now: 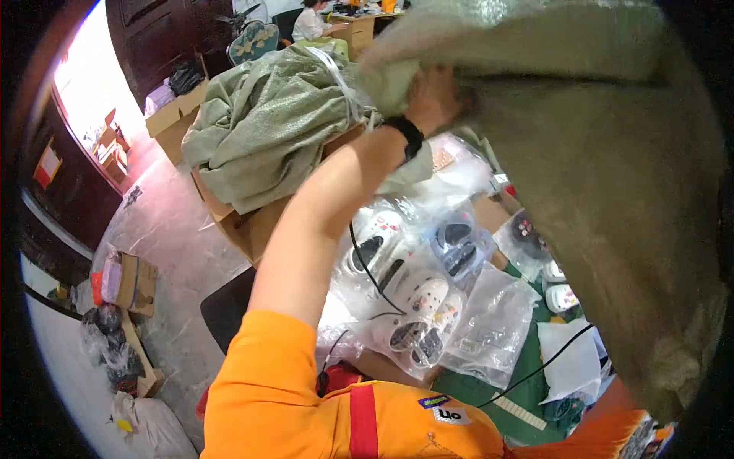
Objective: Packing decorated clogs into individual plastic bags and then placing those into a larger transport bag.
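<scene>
A large olive-green woven sack (596, 161) hangs raised across the right side, blurred by motion. My left hand (436, 99), with a black band on the wrist, is closed at the sack's upper left edge, its fingertips partly lost in the folds. The sack hides my right hand; only a blurred bit of that forearm (612, 402) and its orange sleeve (589, 440) show at the lower right. Below my left arm lie several clear plastic bags with white clogs (424, 294) and a pair of bluish clogs (459, 245).
Another green woven sack (267, 122), with a white tie, fills a cardboard box on the left. A flat clear bag (493, 325) and a black cable (539, 367) lie on the green tabletop (478, 390). At the back, a person (310, 24) sits by a desk (355, 37).
</scene>
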Demonstrator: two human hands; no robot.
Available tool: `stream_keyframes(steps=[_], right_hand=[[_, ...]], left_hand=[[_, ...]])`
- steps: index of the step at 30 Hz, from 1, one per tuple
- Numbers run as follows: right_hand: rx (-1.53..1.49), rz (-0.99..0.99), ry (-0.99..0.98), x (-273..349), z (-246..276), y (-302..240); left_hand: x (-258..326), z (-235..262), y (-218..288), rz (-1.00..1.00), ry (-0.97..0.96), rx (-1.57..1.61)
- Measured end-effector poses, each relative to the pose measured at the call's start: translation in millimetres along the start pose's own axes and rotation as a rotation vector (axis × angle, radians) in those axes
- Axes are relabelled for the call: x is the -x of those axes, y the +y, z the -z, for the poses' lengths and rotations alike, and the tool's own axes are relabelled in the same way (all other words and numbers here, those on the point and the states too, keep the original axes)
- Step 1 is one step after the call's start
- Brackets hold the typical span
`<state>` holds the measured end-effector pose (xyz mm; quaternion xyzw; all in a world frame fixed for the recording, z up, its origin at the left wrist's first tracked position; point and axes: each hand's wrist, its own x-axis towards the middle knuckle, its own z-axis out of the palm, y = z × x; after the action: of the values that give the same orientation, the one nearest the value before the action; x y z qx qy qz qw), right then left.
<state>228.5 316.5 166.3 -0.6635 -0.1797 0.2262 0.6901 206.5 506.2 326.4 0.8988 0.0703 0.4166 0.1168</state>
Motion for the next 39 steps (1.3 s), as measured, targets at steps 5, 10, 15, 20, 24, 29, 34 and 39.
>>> stream_keyframes(steps=[5, 10, 15, 20, 24, 29, 34, 39], right_hand=[[-0.02, -0.01, 0.003, 63, 32, 12], [-0.055, -0.045, -0.073, 129, 49, 41], [-0.097, -0.024, -0.208, 177, 38, 47], [-0.148, 0.056, -0.43, 204, -22, 20], [-0.183, 0.063, -0.618, 253, -85, 17], [-0.198, 0.036, -0.783, 300, -140, 30], [-0.199, -0.077, -0.859, 359, -173, 78], [-0.203, -0.238, -0.84, 437, -182, 143]], left_hand=[[-13, 65, -5, 0.004, 0.109, -0.147], [21, 169, -1, 0.013, 0.078, -0.39], [106, 309, 0, 0.271, 0.075, -0.544], [220, 456, 80, 0.259, 0.322, -0.741], [310, 556, 131, 0.306, 0.168, -1.214], [401, 641, 176, 0.157, 0.302, -1.122], [465, 665, 225, 0.221, -0.045, -1.495], [559, 674, 239, 0.793, -0.197, -0.831]])
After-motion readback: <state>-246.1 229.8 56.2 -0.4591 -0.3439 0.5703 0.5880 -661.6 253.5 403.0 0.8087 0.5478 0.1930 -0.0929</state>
